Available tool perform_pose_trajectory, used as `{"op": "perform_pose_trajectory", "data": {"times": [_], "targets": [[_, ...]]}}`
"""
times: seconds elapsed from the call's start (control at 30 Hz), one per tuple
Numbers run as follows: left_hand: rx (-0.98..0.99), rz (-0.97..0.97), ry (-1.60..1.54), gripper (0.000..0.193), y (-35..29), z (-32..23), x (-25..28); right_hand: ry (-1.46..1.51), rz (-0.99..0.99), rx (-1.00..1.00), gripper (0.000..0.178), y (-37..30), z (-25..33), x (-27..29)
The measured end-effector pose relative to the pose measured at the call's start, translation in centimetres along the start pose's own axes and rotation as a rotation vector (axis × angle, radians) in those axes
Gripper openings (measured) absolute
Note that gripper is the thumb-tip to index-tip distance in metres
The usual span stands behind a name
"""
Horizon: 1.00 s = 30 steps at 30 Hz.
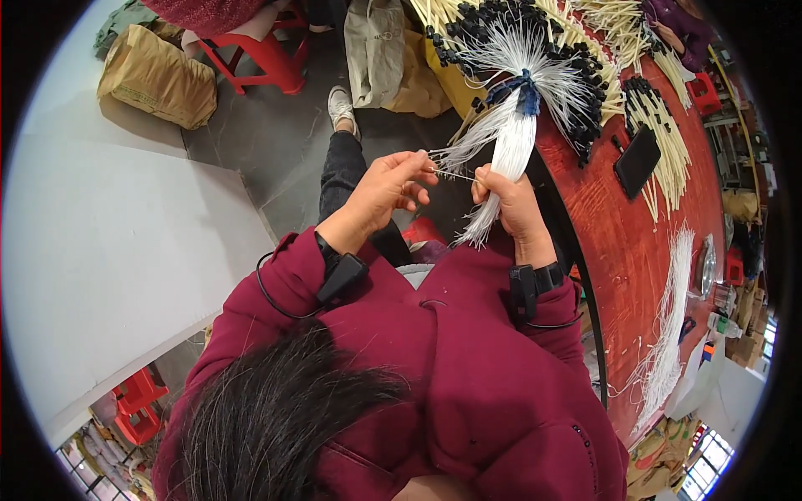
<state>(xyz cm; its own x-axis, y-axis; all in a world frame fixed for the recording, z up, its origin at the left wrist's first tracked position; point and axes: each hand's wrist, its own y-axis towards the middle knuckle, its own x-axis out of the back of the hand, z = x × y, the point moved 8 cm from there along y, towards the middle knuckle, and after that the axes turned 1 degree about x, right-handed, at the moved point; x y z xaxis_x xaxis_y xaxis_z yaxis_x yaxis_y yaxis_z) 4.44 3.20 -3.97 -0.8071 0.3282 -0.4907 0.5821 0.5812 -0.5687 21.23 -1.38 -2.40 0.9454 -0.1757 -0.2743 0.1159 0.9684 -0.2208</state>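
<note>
A long bundle of white strings (513, 144) hangs over the near edge of the red table, tied with a dark blue cloth strip (525, 90). Its upper ends fan out over black-tipped pale sticks (585, 71). My right hand (515, 204) is closed around the lower part of the bundle, thumb on top, with loose ends trailing below. To the left, my left hand (393, 188) pinches thin white string between thumb and forefinger, the other fingers curled. A strand (454, 174) stretches between my two hands. Both wrists wear black strapped devices.
On the red table (622, 275) lie a black phone (637, 161), more pale sticks (668, 146) and a second spread of white strings (668, 334). A white panel (109, 250) stands at left. Behind are a red stool (263, 54), a brown paper sack (159, 77) and another person's sleeve (681, 29).
</note>
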Motion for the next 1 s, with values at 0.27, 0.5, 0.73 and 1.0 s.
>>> {"op": "perform_pose_trajectory", "data": {"times": [0.27, 0.5, 0.73, 1.0], "targets": [[-0.11, 0.073, 0.201, 0.016, 0.7, -0.1, 0.6, -0.005, -0.011, 0.002, 0.013, 0.0, 0.1, -0.1], [-0.343, 0.059, 0.719, 0.012, 0.9, -0.7, 0.8, -0.026, 0.006, 0.034, 0.011, 0.1, 0.5, -0.1], [0.09, 0.242, -0.103, 0.016, 0.7, 2.7, 0.8, -0.031, -0.009, 0.035, 0.013, 0.0, 0.5, 0.0], [-0.037, 0.106, 0.084, 0.016, -1.3, -1.0, -1.1, 0.049, -0.007, 0.007, 0.015, -0.1, 0.5, 0.0]]}}
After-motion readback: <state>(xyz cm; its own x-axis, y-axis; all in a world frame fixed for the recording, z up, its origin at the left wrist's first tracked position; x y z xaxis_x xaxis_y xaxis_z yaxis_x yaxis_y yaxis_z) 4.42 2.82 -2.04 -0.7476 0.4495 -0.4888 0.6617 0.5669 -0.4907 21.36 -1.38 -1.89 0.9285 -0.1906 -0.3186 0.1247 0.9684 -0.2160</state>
